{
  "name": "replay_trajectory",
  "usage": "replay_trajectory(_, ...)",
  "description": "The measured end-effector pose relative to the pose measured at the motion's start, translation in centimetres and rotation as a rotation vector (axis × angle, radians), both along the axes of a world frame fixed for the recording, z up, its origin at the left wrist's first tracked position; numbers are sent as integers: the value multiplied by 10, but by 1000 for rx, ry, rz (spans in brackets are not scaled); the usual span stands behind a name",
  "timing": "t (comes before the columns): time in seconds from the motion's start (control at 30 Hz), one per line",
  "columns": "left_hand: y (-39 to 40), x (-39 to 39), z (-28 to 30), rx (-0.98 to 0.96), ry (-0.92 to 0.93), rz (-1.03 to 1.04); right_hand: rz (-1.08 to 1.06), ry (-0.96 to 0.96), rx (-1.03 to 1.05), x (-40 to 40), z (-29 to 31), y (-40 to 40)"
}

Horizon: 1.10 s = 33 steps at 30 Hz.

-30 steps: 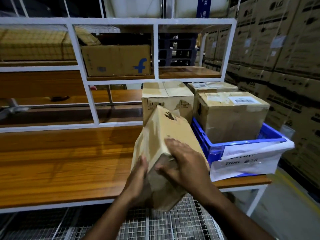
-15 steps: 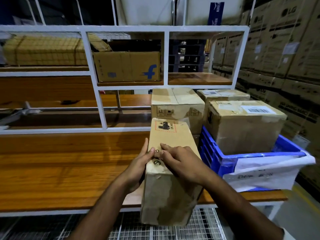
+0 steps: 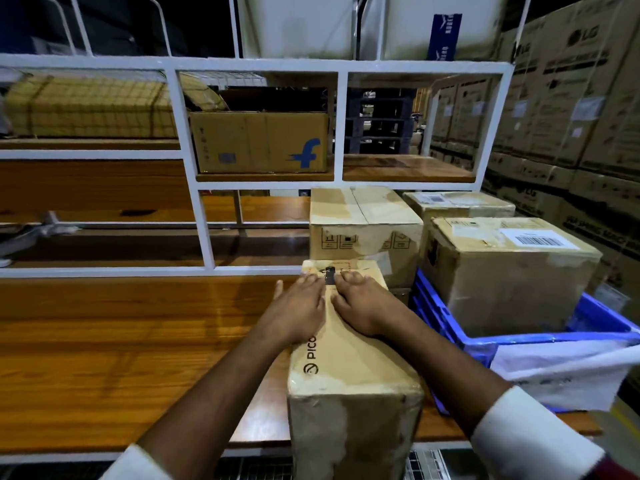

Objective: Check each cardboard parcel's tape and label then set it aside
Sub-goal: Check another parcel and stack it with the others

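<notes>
Parcel (image 3: pixel 349 372) printed "PICO" lies under left hand (image 3: pixel 300 308) and right hand (image 3: pixel 363 306), fingers flat, gripping nothing

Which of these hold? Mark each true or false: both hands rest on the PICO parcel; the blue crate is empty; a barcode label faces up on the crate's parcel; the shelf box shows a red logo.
1. Both the left hand and right hand rest on the PICO parcel: true.
2. The blue crate is empty: false, it holds a parcel.
3. The crate's parcel has a barcode label on top: true.
4. The shelf box has a red logo: false, it is blue.
</notes>
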<state>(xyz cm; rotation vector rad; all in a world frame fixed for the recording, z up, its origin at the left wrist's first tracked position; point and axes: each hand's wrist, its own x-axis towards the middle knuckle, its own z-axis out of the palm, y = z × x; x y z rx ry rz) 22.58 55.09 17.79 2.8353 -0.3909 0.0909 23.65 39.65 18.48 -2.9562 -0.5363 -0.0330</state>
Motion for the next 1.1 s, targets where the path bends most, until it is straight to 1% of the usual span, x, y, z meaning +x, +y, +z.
replay_trajectory(0.1,-15,30,8,40,-58,-70,-2,22,37,23,4,2)
replay_trajectory(0.2,-24,47,8,49,-88,-73,-21,12,48,36,8,0)
replay_trajectory(0.3,-25,50,2,52,-84,-70,-4,-40,28,41,1,-4)
replay_trajectory(0.4,-24,50,3,35,-46,-61,6,-33,36,46,-3,-5)
replay_trajectory(0.5,-23,43,10,15,-33,-25,5,-59,-55,46,0,-11)
replay_trajectory(0.6,-12,31,12,2,-3,18,-53,-38,-170,41,6,-25)
replay_trajectory(0.67,-7,26,6,-39,11,13,-69,-33,-148,39,4,-32)
replay_trajectory(0.77,-4,26,-1,-101,-18,28,-54,-61,-71,35,-2,-32)
replay_trajectory(0.9,-9,25,3,-50,-6,56,-59,-46,-117,33,1,-33)
replay_trajectory(1.0,-12,15,14,32,-44,46,-34,-50,-187,24,11,-30)
replay_trajectory(1.1,-12,1,15,44,-30,-26,52,20,-127,10,16,-21)
